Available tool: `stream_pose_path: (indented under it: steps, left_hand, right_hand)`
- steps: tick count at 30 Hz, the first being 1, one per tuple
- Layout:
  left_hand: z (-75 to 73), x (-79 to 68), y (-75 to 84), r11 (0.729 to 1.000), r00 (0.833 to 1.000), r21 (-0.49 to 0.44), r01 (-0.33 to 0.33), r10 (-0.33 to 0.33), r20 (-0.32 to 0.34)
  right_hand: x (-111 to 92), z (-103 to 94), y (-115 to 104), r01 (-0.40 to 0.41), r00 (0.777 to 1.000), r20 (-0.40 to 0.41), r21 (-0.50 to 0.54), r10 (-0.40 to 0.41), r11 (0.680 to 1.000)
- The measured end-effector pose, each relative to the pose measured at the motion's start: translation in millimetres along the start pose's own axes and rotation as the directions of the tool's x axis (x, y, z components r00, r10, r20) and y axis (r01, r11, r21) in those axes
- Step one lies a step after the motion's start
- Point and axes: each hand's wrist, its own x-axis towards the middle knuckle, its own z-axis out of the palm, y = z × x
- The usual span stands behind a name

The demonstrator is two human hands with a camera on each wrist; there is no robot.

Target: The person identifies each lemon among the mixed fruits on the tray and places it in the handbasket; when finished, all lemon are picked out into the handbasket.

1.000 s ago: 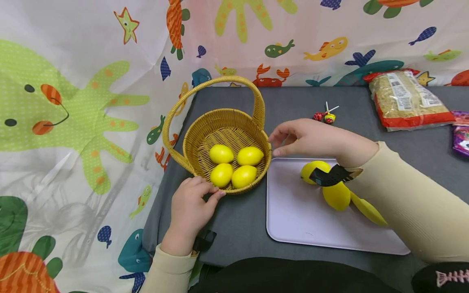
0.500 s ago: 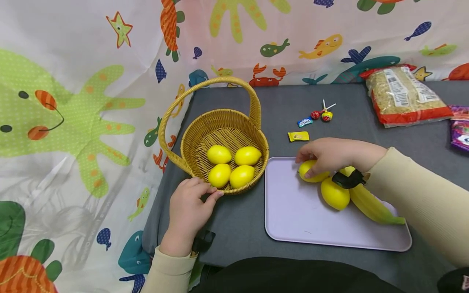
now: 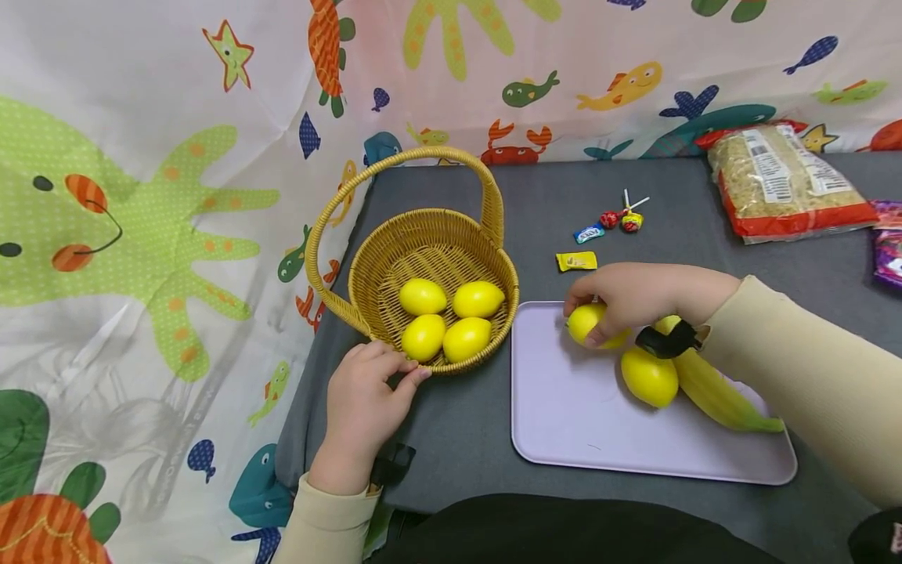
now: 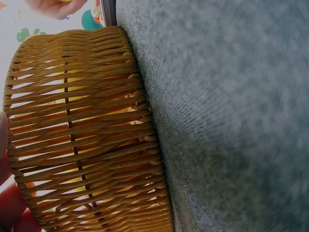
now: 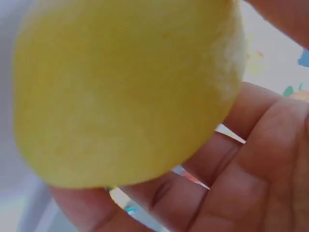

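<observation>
My right hand [image 3: 637,298] holds a lemon [image 3: 583,323] over the upper left of a pale lilac tray [image 3: 557,427]. In the right wrist view the lemon [image 5: 125,96] fills much of the picture, with curled fingers [image 5: 169,193] behind it. A second lemon [image 3: 649,377] and a banana [image 3: 726,395] lie on the tray, partly under the right forearm. My left hand [image 3: 369,403] pinches the near rim of a wicker basket [image 3: 416,227], where several lemons [image 3: 468,340] lie. The left wrist view shows the woven basket wall [image 4: 82,130] close up.
Behind the tray lie a yellow wrapped candy [image 3: 576,261], a blue one [image 3: 589,233] and two lollipops [image 3: 632,222]. A red-edged bag of grain [image 3: 785,184] and a purple packet [image 3: 889,251] stand at the right. A printed curtain [image 3: 155,196] borders the table.
My right hand has gone from beside the basket rim back to the tray and taken hold of a lemon, now shifted slightly left. The left hand stays on the basket rim.
</observation>
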Motion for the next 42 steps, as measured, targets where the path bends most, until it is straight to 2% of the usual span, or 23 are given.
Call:
stream_pose_path:
  steps: [5, 8, 13, 18, 22, 26, 30, 35, 42]
  left_hand:
    - [-0.4, 0.0, -0.9, 1.0, 1.0, -0.002, -0.015, 0.015, -0.006]
    - [-0.5, -0.1, -1.3, 1.0, 1.0, -0.004, -0.022, 0.022, -0.008]
    - [-0.8, -0.3, -2.0, 1.0, 1.0, -0.008, -0.018, 0.018, -0.005]
    - [-2.0, -0.6, -2.8, 1.0, 1.0, -0.006, -0.011, 0.011, 0.001]
    - [-2.0, -0.8, -2.4, 1.0, 1.0, -0.004, -0.016, 0.016, -0.001]
    - [-1.5, -1.1, -3.0, 1.0, 0.999, -0.005, -0.031, 0.031, -0.011]
    - [-0.3, -1.5, -3.3, 0.999, 1.0, -0.015, -0.03, 0.03, -0.009]
    - [-0.1, -1.7, -3.0, 0.999, 1.0, -0.019, -0.027, 0.027, -0.008]
    - [-0.2, -1.3, -4.3, 0.999, 1.0, -0.025, -0.025, 0.025, -0.017]
  right_hand:
    - [2, -19.9, -31, 0.067, 0.997, -0.041, 0.09, -0.063, 0.994]
    - [12, -28.1, -52, 0.099, 0.992, -0.089, 0.146, -0.087, 0.984]
    - [43, -30.3, -85, 0.149, 0.978, -0.175, 0.21, -0.113, 0.966]
    - [84, -21.7, -108, 0.157, 0.974, -0.199, 0.235, -0.111, 0.959]
    - [112, -11.8, -118, 0.137, 0.979, -0.176, 0.19, -0.103, 0.972]
    - [127, -7.1, -126, 0.113, 0.987, -0.131, 0.124, -0.097, 0.986]
    - [133, -6.0, -131, 0.094, 0.99, -0.107, 0.059, -0.087, 0.994]
    - [137, -5.8, -133, 0.062, 0.99, -0.128, -0.04, -0.067, 0.997]
    - [145, -5.7, -133, 0.02, 0.989, -0.145, -0.107, -0.035, 0.994]
